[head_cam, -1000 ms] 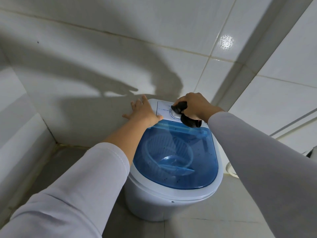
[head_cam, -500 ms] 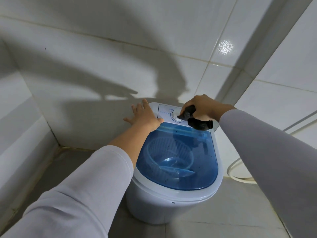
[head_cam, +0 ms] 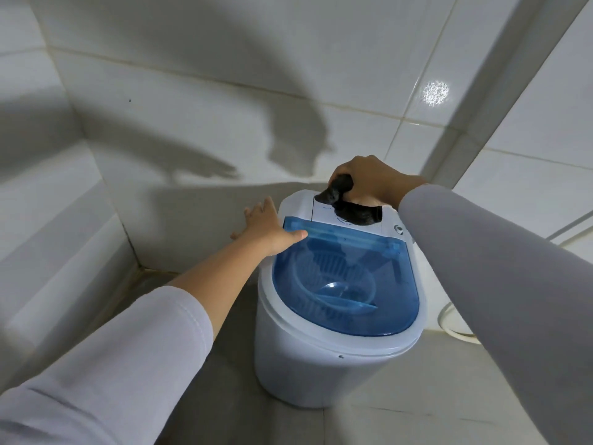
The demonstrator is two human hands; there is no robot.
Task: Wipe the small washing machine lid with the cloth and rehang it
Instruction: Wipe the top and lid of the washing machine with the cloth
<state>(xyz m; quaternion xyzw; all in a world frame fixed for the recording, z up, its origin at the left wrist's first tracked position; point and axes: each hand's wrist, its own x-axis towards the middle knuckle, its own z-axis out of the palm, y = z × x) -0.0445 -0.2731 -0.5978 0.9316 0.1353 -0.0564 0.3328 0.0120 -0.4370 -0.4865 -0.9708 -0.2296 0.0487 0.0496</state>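
Dark, crumpled cloth (head_cam: 351, 207) sits bunched in your right hand (head_cam: 369, 179), whose fingers are curled tight around it, pressing it onto the white control panel (head_cam: 324, 210) at the back of the small white plastic washing machine (head_cam: 308, 358). Your left hand (head_cam: 268, 228) lies flat and spread, fingers open, holding nothing, at the machine's left rim, thumb touching the translucent blue lid (head_cam: 346, 284).

- No text, brand, number or sign can be read anywhere in the head view.
- The white control panel (head_cam: 324, 209) at the back of the small washing machine (head_cam: 324, 364) carries a few faint dark marks, too small and blurred to make out.
- The dark cloth (head_cam: 356, 213) lies over part of that panel's printing.
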